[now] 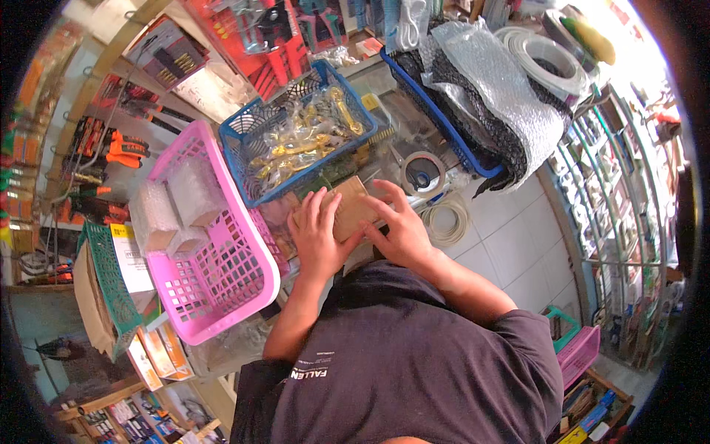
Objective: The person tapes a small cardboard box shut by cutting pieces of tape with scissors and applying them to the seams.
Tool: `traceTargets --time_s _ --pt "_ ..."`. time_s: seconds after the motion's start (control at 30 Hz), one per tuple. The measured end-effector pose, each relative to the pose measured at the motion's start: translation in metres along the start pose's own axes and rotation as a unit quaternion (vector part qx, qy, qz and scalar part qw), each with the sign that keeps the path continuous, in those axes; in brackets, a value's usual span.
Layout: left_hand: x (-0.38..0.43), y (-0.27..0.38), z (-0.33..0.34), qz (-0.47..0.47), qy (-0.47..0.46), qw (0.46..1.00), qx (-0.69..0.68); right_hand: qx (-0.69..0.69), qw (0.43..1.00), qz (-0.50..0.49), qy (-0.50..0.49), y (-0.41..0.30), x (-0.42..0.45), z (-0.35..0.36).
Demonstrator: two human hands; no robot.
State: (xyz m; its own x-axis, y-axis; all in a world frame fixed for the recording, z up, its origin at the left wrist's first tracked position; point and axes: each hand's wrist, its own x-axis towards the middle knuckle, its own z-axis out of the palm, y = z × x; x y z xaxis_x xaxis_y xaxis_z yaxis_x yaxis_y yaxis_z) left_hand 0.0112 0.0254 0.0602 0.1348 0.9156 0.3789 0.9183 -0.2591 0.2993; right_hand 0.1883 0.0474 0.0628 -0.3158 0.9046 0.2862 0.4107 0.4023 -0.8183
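Observation:
A small brown cardboard box (352,206) lies in front of me at the counter's edge. My left hand (320,227) rests on its left part, fingers spread over the cardboard. At the box's right side is my right hand (396,225), its thumb and fingers touching the edge. Just beyond stands a blue plastic basket (244,180) with gold-coloured metal handles in clear bags (302,145). To the left, a pink plastic basket (272,277) holds several bubble-wrapped boxes (155,213). A roll of tape (441,166) lies right of the box, with scissors (421,178) showing through its ring.
Another blue basket (438,130) at the back right holds bubble wrap (499,94). Coiled pale tubing (446,219) lies near the counter's right edge. A green basket (111,283) stands at far left. Packaged pliers (126,149) hang behind. Metal bars (615,263) stand at right.

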Motion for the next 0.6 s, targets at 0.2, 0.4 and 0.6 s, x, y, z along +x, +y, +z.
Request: traceTargets --time_s 0.2,0.4,0.6 --pt "-0.003 -0.001 0.004 -0.005 0.019 1.0 -0.013 -0.082 0.991 -0.077 -0.077 -0.002 -0.004 -0.007" --pt "-0.001 0.001 0.003 -0.015 0.033 0.999 -0.023 0.022 0.999 0.031 -0.025 -0.006 -0.006 -0.01" --pt "-0.004 -0.002 0.001 -0.017 0.025 0.999 -0.014 -0.121 0.985 -0.083 -0.093 -0.005 0.003 -0.007"
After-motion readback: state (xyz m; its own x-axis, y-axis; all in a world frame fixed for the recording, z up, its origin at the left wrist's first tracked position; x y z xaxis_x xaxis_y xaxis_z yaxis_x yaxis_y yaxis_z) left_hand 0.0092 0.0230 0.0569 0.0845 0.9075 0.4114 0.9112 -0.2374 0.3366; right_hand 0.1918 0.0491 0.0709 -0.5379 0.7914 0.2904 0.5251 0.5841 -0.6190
